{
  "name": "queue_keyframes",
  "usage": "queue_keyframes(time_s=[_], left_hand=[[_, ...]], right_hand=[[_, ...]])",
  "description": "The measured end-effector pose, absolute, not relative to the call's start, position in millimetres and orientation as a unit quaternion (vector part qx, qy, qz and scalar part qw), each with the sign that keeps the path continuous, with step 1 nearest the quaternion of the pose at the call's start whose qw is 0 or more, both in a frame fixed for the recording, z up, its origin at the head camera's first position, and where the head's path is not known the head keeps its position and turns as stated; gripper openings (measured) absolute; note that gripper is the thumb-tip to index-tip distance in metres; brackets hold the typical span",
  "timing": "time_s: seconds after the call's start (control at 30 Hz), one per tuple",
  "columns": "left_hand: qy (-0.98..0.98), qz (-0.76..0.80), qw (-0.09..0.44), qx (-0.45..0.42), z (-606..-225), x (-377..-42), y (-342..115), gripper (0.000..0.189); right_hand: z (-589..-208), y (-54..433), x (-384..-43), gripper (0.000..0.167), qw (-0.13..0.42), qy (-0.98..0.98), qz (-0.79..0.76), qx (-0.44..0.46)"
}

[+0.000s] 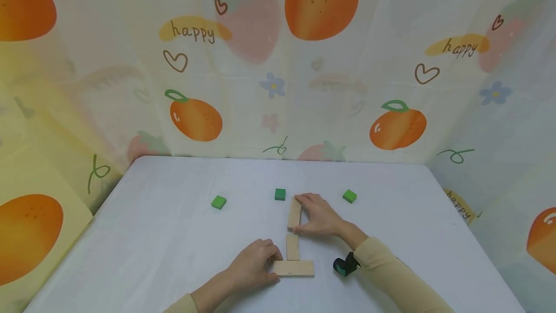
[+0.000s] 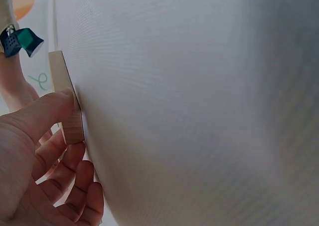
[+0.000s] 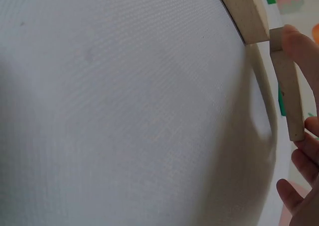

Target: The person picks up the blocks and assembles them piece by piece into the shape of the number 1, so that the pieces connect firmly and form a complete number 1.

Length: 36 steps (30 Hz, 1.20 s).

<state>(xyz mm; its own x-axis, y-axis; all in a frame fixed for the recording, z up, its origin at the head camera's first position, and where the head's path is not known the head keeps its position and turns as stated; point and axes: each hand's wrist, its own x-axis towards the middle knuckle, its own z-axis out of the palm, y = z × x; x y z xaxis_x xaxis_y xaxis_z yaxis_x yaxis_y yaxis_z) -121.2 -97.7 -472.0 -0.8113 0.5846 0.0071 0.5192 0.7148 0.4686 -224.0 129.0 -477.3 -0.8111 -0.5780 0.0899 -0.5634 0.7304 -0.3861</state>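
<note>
My right hand (image 1: 319, 216) holds a plain wooden block (image 1: 294, 214) lengthwise, thumb at its near end and fingertips at its far end. In the right wrist view this held block (image 3: 288, 89) spans between thumb and fingers. Nearer me, a second wooden block (image 1: 293, 247) points away from the middle of a crosswise wooden block (image 1: 294, 268), the two forming an upside-down T. My left hand (image 1: 256, 264) pinches the left end of the crosswise block, with the thumb on its near side. The left wrist view shows the thumb pressed against that block (image 2: 64, 79), other fingers curled beyond it.
Three green blocks lie farther back on the white table: one at left (image 1: 219, 202), one near the middle (image 1: 280, 194), one at right (image 1: 349, 196). A dark wrist camera (image 1: 346, 264) is worn by the right sleeve. A fruit-printed curtain (image 1: 278, 110) hangs behind the table.
</note>
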Motion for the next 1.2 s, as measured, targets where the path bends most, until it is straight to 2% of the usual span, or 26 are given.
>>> queue_keyframes(time_s=[1.2], left_hand=[[0.924, 0.233, 0.074, 0.295, -469.6, -119.7, -98.3, 0.030]], right_hand=[[-469.4, 122.9, -227.5, 0.079, 0.085, 0.908, -0.202, -0.358]])
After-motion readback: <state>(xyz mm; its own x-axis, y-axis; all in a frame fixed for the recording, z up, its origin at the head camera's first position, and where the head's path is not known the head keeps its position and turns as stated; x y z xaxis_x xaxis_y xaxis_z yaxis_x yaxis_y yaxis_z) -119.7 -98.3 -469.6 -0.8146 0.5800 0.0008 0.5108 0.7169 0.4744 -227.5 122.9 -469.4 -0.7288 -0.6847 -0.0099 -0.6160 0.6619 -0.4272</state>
